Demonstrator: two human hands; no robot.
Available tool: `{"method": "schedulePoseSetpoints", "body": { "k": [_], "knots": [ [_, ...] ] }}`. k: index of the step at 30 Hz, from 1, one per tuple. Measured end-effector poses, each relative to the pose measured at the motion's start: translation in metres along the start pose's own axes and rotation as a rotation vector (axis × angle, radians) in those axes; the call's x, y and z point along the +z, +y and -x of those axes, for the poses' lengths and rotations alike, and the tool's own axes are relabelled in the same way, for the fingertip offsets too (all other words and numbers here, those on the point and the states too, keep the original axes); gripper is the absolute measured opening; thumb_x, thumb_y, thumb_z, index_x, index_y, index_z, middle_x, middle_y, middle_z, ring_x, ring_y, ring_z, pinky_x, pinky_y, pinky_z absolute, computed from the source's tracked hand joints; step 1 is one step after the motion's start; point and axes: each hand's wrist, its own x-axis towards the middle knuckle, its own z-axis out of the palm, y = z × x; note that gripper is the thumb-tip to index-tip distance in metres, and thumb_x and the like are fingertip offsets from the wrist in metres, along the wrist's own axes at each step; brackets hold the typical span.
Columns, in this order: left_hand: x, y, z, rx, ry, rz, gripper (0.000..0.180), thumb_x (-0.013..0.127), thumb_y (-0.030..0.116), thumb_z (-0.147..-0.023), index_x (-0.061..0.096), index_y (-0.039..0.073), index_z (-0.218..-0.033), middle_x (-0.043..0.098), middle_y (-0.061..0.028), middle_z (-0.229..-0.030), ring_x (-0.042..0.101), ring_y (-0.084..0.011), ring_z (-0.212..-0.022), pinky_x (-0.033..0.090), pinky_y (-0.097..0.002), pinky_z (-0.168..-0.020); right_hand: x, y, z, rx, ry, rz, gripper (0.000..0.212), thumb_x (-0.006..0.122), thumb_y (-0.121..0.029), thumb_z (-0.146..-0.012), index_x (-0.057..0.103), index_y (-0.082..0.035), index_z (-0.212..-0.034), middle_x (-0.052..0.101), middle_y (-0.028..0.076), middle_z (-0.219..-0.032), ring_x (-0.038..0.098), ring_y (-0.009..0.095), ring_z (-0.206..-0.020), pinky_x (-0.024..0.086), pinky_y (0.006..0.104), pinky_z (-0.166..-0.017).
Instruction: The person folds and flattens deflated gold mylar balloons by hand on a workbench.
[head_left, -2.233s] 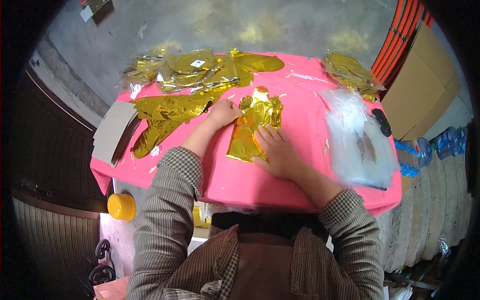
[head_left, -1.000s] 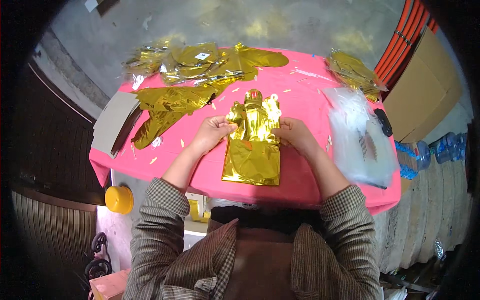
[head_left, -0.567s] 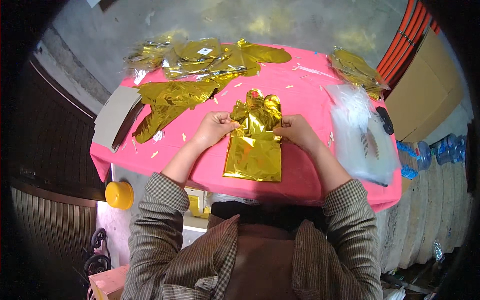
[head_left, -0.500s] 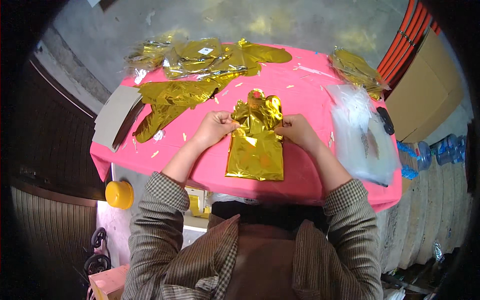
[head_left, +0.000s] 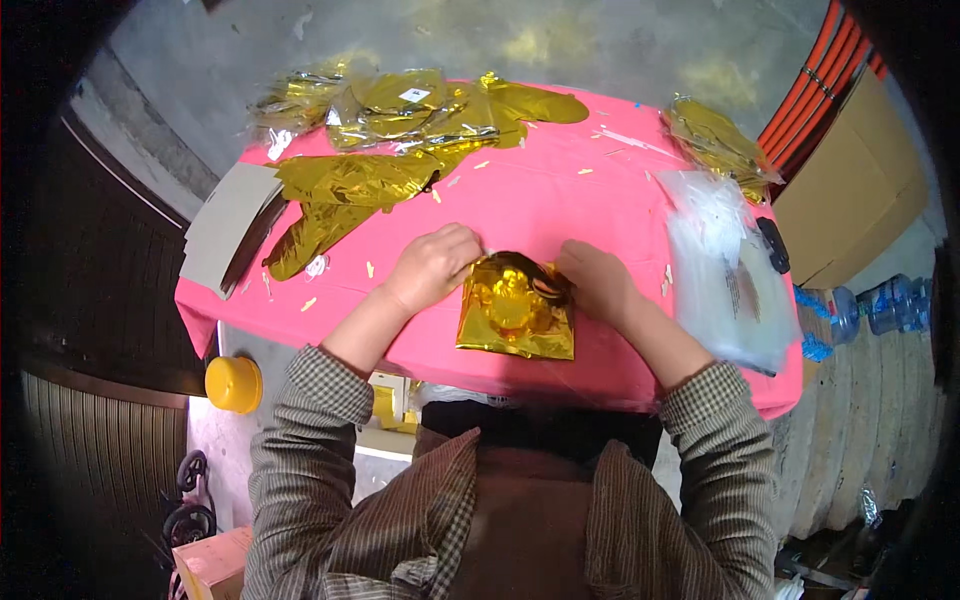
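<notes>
A shiny gold foil balloon [head_left: 520, 330], flat and folded into a rough square, lies on the pink-covered table [head_left: 500, 200] in front of me. My left hand [head_left: 432, 268] pinches its far left corner, the fingers curled closed. At the far right corner my right hand [head_left: 598, 284] grips the foil, its fingertips partly hidden behind the hand. The far part of the foil is bent over toward me, showing a dark curved fold between the hands.
Loose gold foil balloons [head_left: 355, 185] and bagged ones [head_left: 405, 105] lie far left, beside stacked grey card [head_left: 228, 225]. Clear plastic bags [head_left: 725, 290], a black object [head_left: 772, 245] and another gold package [head_left: 715, 140] lie right. Small paper scraps are scattered about. A yellow bowl [head_left: 233, 385] is below left.
The upper part of the gold foil balloon has been folded down toward me, making it shorter. Both hands stay at its sides, the right one slightly lower and turned inward.
</notes>
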Motion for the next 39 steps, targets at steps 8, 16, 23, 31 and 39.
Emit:
{"method": "schedulePoseSetpoints", "body": {
  "k": [8,16,23,31,39],
  "knots": [
    [-0.015,0.014,-0.001,0.320,-0.142,-0.216,0.010,0.060,0.007,-0.072,0.058,0.005,-0.081,0.061,-0.0060,-0.096,0.058,-0.0244,-0.097,0.048,-0.0360,-0.081,-0.008,-0.007,-0.004,-0.276,-0.081,0.227,0.009,0.054,-0.016,-0.075,0.053,-0.010,-0.081,0.051,0.006,-0.084,0.056,0.024,-0.080,0.049,0.0352,-0.064],
    [-0.014,0.049,0.004,-0.153,-0.178,0.243,0.047,0.060,0.011,-0.069,0.056,0.005,-0.115,0.056,-0.0153,-0.105,0.053,-0.0318,-0.104,0.042,-0.0422,-0.093,-0.008,-0.006,-0.002,-0.269,-0.024,0.172,0.009,0.054,-0.015,-0.074,0.050,-0.008,-0.077,0.050,0.008,-0.079,0.055,0.027,-0.074,0.047,0.0372,-0.060],
    [-0.012,0.052,0.012,0.027,-0.259,0.030,0.054,0.064,0.016,-0.070,0.052,0.005,-0.121,0.052,-0.0137,-0.113,0.049,-0.0305,-0.110,0.038,-0.0439,-0.098,-0.010,-0.004,-0.002,-0.300,-0.026,0.191,0.009,0.055,-0.015,-0.074,0.050,-0.008,-0.078,0.050,0.008,-0.080,0.055,0.026,-0.076,0.047,0.0364,-0.060],
    [-0.014,0.055,0.012,0.008,-0.269,0.120,0.039,0.066,0.013,-0.071,0.060,0.003,-0.108,0.058,-0.0116,-0.111,0.054,-0.0305,-0.107,0.043,-0.0402,-0.096,-0.016,-0.006,-0.002,-0.402,-0.087,0.270,0.011,0.057,-0.016,-0.072,0.053,-0.009,-0.079,0.051,0.005,-0.084,0.055,0.023,-0.076,0.047,0.0339,-0.060],
    [-0.013,0.056,0.014,0.057,-0.253,0.142,0.028,0.065,0.009,-0.073,0.063,0.003,-0.100,0.060,-0.0091,-0.106,0.056,-0.0279,-0.098,0.047,-0.0380,-0.087,-0.028,0.012,0.017,-0.313,-0.098,0.059,0.015,0.059,-0.012,-0.074,0.059,-0.007,-0.088,0.057,0.009,-0.087,0.057,0.025,-0.082,0.048,0.0359,-0.070]
  ]
}}
